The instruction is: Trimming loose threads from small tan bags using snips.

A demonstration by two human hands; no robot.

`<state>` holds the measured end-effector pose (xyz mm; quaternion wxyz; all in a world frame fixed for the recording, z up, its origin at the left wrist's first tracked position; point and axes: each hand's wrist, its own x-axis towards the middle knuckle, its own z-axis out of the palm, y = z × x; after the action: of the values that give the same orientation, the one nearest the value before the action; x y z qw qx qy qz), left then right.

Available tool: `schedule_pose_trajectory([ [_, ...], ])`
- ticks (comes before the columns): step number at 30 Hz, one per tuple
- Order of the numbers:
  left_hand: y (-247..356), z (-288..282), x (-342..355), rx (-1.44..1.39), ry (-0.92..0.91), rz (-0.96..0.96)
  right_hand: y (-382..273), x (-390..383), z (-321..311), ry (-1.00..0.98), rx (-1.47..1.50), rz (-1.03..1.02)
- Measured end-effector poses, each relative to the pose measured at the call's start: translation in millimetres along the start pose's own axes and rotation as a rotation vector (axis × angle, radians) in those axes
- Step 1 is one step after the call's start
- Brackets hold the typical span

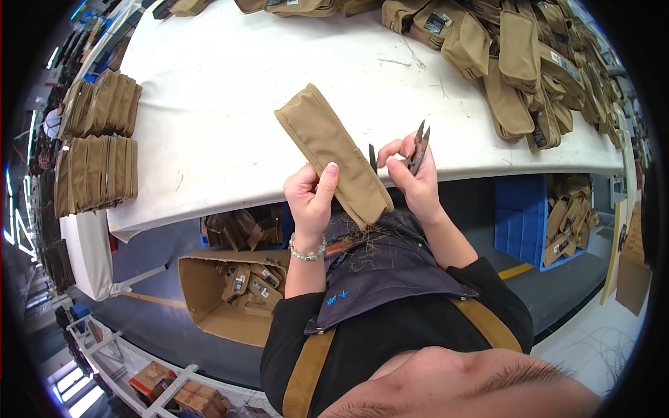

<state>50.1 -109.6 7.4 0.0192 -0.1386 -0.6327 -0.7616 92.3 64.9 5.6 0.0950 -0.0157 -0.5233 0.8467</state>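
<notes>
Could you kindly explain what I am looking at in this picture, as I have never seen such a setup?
There is no machine here: a person works with two bare hands. The left of two fisheye cameras worn on the head looks down, so straight edges bend near the rim. The left hand holds a tan pouch; the right hand holds dark snips. On the white table, more pouches stand in rows at left and lie in a heap at upper right, with loose threads nearby.
</notes>
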Motion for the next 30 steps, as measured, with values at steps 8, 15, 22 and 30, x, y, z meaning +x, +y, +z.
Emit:
schedule_pose_trajectory([
  [8,3,-3,1,0.033,-0.035,-0.049,-1,-8,6,-0.132,-0.063,0.044],
  [15,6,0,7,-0.093,-0.076,-0.162,-11,-1,4,-0.184,0.181,0.245],
  [22,-1,-2,1,-0.077,-0.220,-0.049,-11,9,14,-0.024,0.284,0.251],
  [30,24,2,-8,0.399,-0.286,0.133,-12,20,13,0.000,0.316,0.209],
])
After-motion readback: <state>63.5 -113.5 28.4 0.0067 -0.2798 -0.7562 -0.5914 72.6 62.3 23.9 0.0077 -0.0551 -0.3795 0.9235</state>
